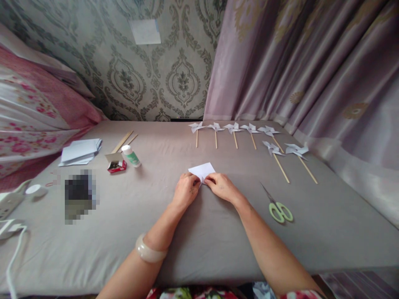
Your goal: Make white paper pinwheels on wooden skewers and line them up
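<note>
A white sheet of paper lies near the middle of the cloth-covered table. My left hand pinches its near edge from the left, fingers closed. From the right, my right hand grips the same edge, thumb and fingers pressed together. The two hands are close together, and the near part of the paper is partly hidden by the fingers. Off to the right of my right hand, a pair of scissors with light green handles lies on the cloth, blades pointing away.
Several white paper pinwheels on wooden sticks lie at the back right. At the left are stacked paper, wooden sticks, a glue bottle, and an open red box of small items. A power strip sits at the left edge.
</note>
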`<state>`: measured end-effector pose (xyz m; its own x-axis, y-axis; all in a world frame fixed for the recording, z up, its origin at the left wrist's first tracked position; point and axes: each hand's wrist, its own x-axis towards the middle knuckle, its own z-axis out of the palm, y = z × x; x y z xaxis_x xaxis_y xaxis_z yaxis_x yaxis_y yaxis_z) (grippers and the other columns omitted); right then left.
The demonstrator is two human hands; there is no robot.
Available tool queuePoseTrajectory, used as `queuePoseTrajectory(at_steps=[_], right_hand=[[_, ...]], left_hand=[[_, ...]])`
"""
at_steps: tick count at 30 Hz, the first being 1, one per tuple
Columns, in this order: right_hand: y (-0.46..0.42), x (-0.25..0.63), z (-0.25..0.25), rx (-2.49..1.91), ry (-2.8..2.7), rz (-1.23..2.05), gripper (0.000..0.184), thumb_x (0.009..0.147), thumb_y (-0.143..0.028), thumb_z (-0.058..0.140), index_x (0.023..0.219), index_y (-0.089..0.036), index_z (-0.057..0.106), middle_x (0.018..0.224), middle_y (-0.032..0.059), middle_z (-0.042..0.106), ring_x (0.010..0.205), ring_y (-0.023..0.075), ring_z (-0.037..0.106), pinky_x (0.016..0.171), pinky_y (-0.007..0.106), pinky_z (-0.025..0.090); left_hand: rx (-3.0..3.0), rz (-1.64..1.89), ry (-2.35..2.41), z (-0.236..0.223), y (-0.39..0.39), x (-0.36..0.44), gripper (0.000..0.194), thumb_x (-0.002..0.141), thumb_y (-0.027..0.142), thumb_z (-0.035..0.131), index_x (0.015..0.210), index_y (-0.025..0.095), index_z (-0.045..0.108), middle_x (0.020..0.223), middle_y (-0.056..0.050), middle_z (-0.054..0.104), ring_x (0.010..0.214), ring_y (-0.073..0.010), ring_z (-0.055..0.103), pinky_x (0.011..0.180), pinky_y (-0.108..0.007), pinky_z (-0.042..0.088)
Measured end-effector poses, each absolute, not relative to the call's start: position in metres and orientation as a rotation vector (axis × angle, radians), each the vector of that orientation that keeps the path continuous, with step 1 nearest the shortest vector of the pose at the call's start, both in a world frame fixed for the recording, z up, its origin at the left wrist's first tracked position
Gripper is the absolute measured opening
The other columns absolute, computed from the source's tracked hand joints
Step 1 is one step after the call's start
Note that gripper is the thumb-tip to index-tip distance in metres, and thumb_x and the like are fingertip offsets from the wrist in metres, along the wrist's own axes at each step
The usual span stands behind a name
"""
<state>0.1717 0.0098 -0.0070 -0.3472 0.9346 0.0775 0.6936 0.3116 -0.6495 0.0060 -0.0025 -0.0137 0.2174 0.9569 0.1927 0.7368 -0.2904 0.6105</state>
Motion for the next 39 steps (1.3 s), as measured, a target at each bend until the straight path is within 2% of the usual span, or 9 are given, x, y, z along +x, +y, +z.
queuePoseTrajectory(at_steps=[10, 17, 22, 27, 39], right_hand=[[0.014, 0.165, -0.02, -1.604, -1.885, 0.719, 0.012, 0.081, -0.023, 0.059, 0.08, -0.019, 0.07, 0.085, 0.0086, 0.074, 0.08, 0.0208, 0.067, 0.074, 0.03, 0.047], [0.015, 0.163, -0.024, -1.696, -1.778, 0.715, 0.009, 0.078, -0.025, 0.063, 0.083, -0.02, 0.067, 0.078, 0.0058, 0.072, 0.071, 0.0178, 0.066, 0.068, 0.028, 0.047], [0.015, 0.162, -0.022, -1.727, -1.78, 0.69, 0.007, 0.077, -0.026, 0.064, 0.08, -0.02, 0.066, 0.077, 0.0057, 0.071, 0.071, 0.0178, 0.065, 0.069, 0.028, 0.047], [0.014, 0.16, -0.018, -1.751, -1.809, 0.663, 0.005, 0.078, -0.023, 0.064, 0.079, -0.018, 0.066, 0.079, 0.0057, 0.072, 0.074, 0.0168, 0.066, 0.071, 0.026, 0.046], [0.012, 0.158, -0.012, -1.775, -1.859, 0.628, 0.007, 0.079, -0.023, 0.062, 0.081, -0.019, 0.067, 0.08, 0.0053, 0.073, 0.076, 0.0167, 0.066, 0.072, 0.025, 0.045]], left_hand=[[1.978, 0.852, 1.6, -0.018, -0.002, 0.009, 0.015, 0.076, 0.015, 0.058, 0.075, 0.019, 0.072, 0.084, -0.009, 0.066, 0.085, -0.0229, 0.056, 0.084, -0.034, 0.041], [1.815, 0.962, 1.633, -0.017, -0.001, 0.015, 0.011, 0.073, 0.016, 0.062, 0.069, 0.017, 0.072, 0.08, -0.009, 0.065, 0.084, -0.0243, 0.056, 0.086, -0.038, 0.039], [1.812, 0.912, 1.734, -0.017, -0.001, 0.018, 0.011, 0.074, 0.02, 0.063, 0.073, 0.016, 0.073, 0.086, -0.012, 0.066, 0.09, -0.0272, 0.055, 0.088, -0.04, 0.04], [1.904, 0.773, 1.815, -0.019, -0.001, 0.019, 0.017, 0.078, 0.023, 0.059, 0.083, 0.016, 0.074, 0.094, -0.011, 0.066, 0.095, -0.0246, 0.055, 0.09, -0.036, 0.041], [1.96, 0.762, 1.839, -0.019, -0.001, 0.02, 0.015, 0.079, 0.021, 0.059, 0.083, 0.016, 0.074, 0.093, -0.01, 0.067, 0.094, -0.0228, 0.056, 0.089, -0.034, 0.041]])
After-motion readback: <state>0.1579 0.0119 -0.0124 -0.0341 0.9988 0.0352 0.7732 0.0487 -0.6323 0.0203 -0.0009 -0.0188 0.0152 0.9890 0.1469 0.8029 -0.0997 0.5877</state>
